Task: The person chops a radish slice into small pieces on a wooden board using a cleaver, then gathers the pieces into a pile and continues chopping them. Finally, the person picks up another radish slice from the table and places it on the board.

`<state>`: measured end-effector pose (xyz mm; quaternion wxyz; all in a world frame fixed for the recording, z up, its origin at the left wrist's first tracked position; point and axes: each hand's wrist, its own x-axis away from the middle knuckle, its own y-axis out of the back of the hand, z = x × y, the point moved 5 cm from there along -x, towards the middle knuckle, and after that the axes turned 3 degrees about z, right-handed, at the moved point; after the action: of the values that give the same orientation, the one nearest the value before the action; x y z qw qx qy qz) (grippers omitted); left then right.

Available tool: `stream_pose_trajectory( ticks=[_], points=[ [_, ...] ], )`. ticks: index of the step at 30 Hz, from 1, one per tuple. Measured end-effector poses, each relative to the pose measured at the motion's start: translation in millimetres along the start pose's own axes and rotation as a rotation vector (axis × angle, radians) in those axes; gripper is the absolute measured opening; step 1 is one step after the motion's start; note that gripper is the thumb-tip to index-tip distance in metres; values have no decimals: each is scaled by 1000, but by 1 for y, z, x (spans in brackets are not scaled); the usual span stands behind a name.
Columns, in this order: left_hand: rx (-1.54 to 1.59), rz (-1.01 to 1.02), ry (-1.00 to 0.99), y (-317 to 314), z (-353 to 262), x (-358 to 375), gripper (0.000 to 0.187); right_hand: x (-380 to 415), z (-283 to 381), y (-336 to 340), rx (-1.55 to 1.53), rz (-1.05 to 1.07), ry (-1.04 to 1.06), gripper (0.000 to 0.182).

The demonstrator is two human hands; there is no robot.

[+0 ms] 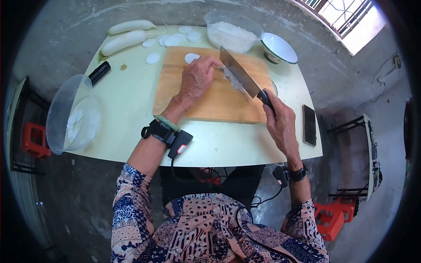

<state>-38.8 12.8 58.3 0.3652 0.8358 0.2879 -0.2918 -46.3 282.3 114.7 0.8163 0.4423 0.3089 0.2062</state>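
My right hand (280, 118) is wrapped round the black handle of a kitchen knife (239, 72). The wide blade slants up and left over the right half of a wooden cutting board (175, 105). Chopped white radish (232, 80) lies in a strip along the blade's left side. My left hand (198, 78) is over the board with its fingers curled together, the fingertips by the blade near the radish bits. What those fingers hold, if anything, is hidden. A round radish slice (191, 58) rests on the board just beyond my left hand.
Behind the board are two whole white radishes (125, 42), several slices (171, 40), a clear tub of shredded radish (232, 37) and a bowl (279, 47). A clear plastic container (57, 114) and a black object (99, 73) are at left, a phone (309, 125) at right.
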Motion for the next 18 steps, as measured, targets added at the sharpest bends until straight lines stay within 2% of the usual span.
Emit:
stream_pose_trajectory(
  ticks=[1, 3, 6, 10, 12, 15, 18],
  points=[
    [-13, 36, 25, 0, 0, 0, 20, 1, 0, -3, -1, 1, 3, 43],
    [-23, 70, 52, 0, -1, -1, 19, 3, 1, -4, -92, -131, 73, 44],
    [-1, 85, 82, -3, -1, 2, 19, 2, 1, -9, 20, -5, 28, 44],
    [-7, 50, -1, -3, 1, 2, 22, 2, -2, -9, -82, -19, -27, 45],
    [-16, 62, -6, -6, 1, 2, 23, 4, -2, -11, -51, -98, 84, 45],
    [-31, 74, -31, -9, 1, 5, 23, 4, -2, -9, -27, 6, -9, 45],
    [3, 114, -12, -13, 5, 5, 22, 4, -4, -10, -57, -40, 27, 45]
  ],
)
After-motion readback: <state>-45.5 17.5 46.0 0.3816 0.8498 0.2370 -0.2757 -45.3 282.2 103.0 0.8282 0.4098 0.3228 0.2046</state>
